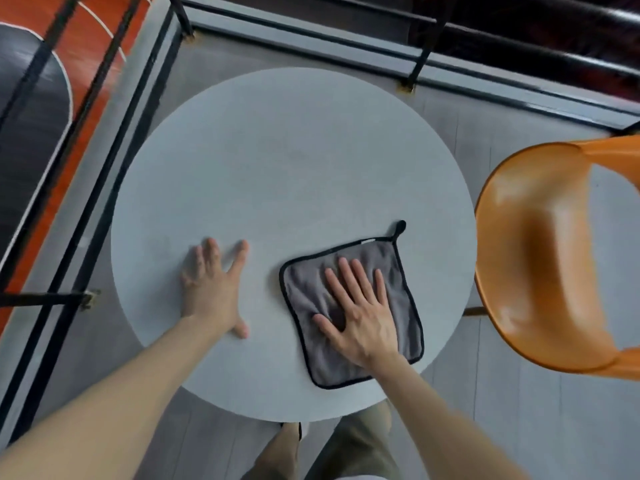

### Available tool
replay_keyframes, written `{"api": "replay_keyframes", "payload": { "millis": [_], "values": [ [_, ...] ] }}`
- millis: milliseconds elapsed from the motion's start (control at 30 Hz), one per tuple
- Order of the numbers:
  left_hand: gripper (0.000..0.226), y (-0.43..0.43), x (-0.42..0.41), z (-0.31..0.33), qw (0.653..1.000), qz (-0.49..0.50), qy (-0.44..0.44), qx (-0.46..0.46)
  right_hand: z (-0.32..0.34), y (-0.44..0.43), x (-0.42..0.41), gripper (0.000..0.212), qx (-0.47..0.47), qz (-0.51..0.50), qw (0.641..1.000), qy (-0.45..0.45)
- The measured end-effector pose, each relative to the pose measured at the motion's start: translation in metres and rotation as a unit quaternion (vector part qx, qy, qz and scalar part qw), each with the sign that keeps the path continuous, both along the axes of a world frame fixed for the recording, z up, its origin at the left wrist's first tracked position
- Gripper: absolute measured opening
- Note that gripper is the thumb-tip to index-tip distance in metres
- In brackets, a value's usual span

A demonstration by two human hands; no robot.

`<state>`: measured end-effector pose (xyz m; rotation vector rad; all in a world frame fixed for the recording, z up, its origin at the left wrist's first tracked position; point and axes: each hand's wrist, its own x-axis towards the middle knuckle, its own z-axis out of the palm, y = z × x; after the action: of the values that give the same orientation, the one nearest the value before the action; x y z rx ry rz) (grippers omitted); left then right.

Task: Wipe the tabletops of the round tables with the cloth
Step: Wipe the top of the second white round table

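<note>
Two bare forearms are seen closest, stretched out above tan trousers [360,445]. The right hand [360,317] is laid flat on the grey cloth [303,289], with the fingers straight and spread wide and nothing gripped. The cloth is spread out on the near right part of the round table [294,161]. The left hand [211,289] is pressed flat on the bare tabletop near the cloth, fingers wide too. An orange chair [540,258] is set right of the table. Black railings [426,50] are seen beyond it.
</note>
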<state>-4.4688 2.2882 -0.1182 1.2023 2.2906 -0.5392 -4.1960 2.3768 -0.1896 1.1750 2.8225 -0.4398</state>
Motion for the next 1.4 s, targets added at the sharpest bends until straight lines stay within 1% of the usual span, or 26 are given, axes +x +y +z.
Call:
{"api": "replay_keyframes", "payload": {
  "millis": [67,167,267,333,433,533,633,800,900,1000,1067,1133,1200,1300,1400],
  "values": [
    [0.180,0.001,0.002,0.001,1.000,-0.004,0.000,0.000,-0.001,0.039,0.008,0.084,0.014,-0.031,0.999,-0.016],
    [0.183,0.000,0.006,0.001,1.000,-0.002,0.011,-0.001,-0.005,0.116,-0.007,0.074,0.037,-0.092,0.994,-0.039],
    [0.184,0.000,0.006,0.002,1.000,-0.003,0.017,-0.008,-0.008,0.185,-0.060,0.072,0.045,-0.146,0.987,-0.053],
    [0.183,0.001,0.006,0.004,1.000,-0.009,0.020,-0.012,-0.008,0.215,-0.103,0.072,0.044,-0.147,0.987,-0.051],
    [0.180,0.002,0.002,0.007,1.000,-0.008,0.011,-0.009,-0.007,0.240,-0.169,0.073,0.049,-0.091,0.994,-0.040],
    [0.178,0.002,-0.004,0.008,1.000,0.008,-0.002,0.001,-0.006,0.236,-0.227,0.072,0.053,0.016,0.998,-0.030],
    [0.178,-0.002,-0.003,0.008,1.000,0.014,0.003,-0.004,-0.009,0.220,-0.248,0.072,0.053,0.101,0.993,-0.028],
    [0.182,0.001,0.014,0.009,0.999,0.030,0.004,-0.018,-0.007,0.192,-0.201,0.072,0.039,0.152,0.988,-0.009],
    [0.183,0.002,0.011,0.013,0.998,0.058,-0.008,-0.014,-0.003,0.149,-0.153,0.070,0.017,0.205,0.979,0.002],
    [0.183,0.006,0.012,0.014,0.998,0.064,-0.012,-0.016,-0.001,0.116,-0.097,0.068,-0.011,0.258,0.966,0.011],
    [0.184,0.006,0.018,0.014,0.998,0.068,-0.010,-0.014,0.000,0.109,-0.064,0.066,-0.010,0.291,0.957,0.008],
    [0.183,0.005,0.023,0.016,0.997,0.072,-0.009,-0.013,0.000,0.122,-0.045,0.064,-0.006,0.321,0.947,0.014],
    [0.182,0.008,0.019,0.017,0.997,0.073,0.000,-0.015,-0.001,0.160,-0.047,0.064,0.005,0.302,0.953,0.023],
    [0.182,0.010,0.012,0.016,0.997,0.071,0.000,-0.013,-0.011,0.249,-0.079,0.068,0.040,0.165,0.985,0.021],
    [0.183,0.005,0.015,0.010,0.997,0.072,0.000,-0.005,-0.012,0.314,-0.129,0.074,0.049,0.024,0.998,-0.032]
  ]
}}
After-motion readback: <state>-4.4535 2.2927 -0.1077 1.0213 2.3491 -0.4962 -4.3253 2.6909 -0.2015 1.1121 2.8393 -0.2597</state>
